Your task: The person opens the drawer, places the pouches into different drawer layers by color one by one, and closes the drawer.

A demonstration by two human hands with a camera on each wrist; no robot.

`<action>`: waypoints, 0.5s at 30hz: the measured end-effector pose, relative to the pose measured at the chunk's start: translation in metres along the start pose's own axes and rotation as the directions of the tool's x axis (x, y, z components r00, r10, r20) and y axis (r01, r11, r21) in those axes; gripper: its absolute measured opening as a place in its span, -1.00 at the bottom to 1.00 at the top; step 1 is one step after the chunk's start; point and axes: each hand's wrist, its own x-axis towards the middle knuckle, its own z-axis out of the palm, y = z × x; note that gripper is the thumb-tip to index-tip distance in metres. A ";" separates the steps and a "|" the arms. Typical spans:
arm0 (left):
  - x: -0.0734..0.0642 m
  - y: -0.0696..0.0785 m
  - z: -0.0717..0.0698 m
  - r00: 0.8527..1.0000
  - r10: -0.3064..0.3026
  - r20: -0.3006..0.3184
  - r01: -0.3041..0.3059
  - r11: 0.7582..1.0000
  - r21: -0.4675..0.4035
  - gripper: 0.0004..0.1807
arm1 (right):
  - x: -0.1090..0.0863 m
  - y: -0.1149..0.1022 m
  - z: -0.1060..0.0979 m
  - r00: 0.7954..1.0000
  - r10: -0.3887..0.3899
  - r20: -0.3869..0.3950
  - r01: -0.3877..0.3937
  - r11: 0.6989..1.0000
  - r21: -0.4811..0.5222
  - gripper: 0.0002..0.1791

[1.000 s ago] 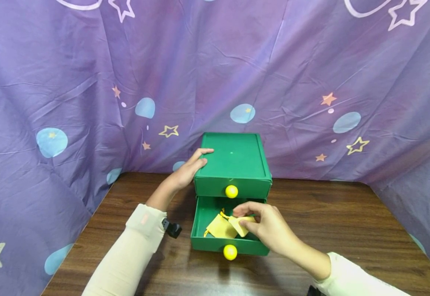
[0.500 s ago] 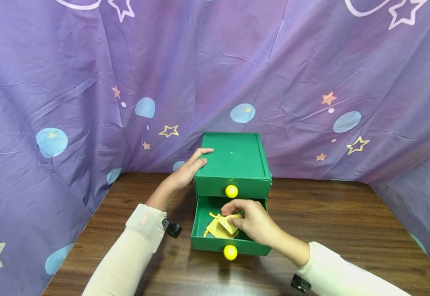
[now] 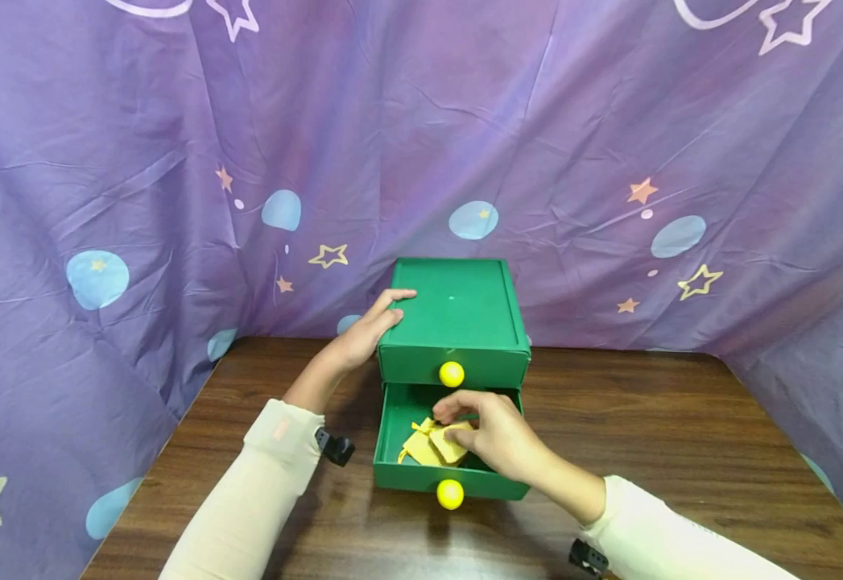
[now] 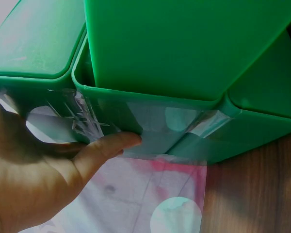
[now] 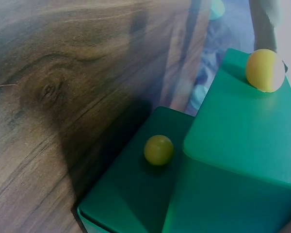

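Note:
A green drawer box [image 3: 450, 298] stands with its lower drawer [image 3: 410, 479] pulled out. Inside lie yellow drawstring pouches: one pouch [image 3: 419, 453] sits toward the left, and a second pouch [image 3: 447, 445] overlaps it. My right hand [image 3: 504, 439] reaches into the drawer and pinches the second pouch, thumb in front and fingers curled behind it. Against the box's left side rests my left hand [image 3: 363, 337], fingertips on the top edge. In the left wrist view, its thumb [image 4: 111, 145] lies straight along the taped side wall.
Each drawer front carries a round yellow knob; the upper drawer's knob [image 3: 452, 374] sits above the lower knob [image 3: 450, 495]. The upper drawer is closed. Beneath everything is a dark wooden table [image 3: 624, 419]. Behind hangs a purple curtain [image 3: 573, 121] with stars.
My right hand has moved left inside the drawer, carrying the pouch over the other one, then stayed there. The pouch now sits lower on the pile. My left hand has kept its place.

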 end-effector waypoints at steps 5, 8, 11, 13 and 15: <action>-0.001 0.000 0.000 1.000 0.005 -0.003 -0.005 1.000 0.008 -0.46 | 0.000 0.001 0.001 1.000 0.005 0.014 -0.006 0.999 0.054 -0.72; 0.000 0.000 0.000 1.000 0.008 -0.002 -0.008 1.000 0.007 -0.46 | 0.000 0.001 0.001 1.000 0.003 0.015 -0.004 0.998 0.065 -0.73; -0.001 0.000 0.000 1.000 0.009 0.000 -0.009 1.000 0.010 -0.46 | 0.000 0.000 0.001 1.000 -0.001 0.013 0.000 0.997 0.078 -0.73; -0.001 0.001 0.000 1.000 0.008 0.001 -0.008 1.000 0.017 -0.46 | 0.000 -0.001 0.000 1.000 -0.002 0.009 0.002 0.996 0.087 -0.73; -0.002 0.002 -0.001 1.000 0.007 0.002 -0.007 1.000 0.023 -0.46 | 0.000 -0.001 -0.001 1.000 -0.003 0.006 0.002 0.995 0.097 -0.73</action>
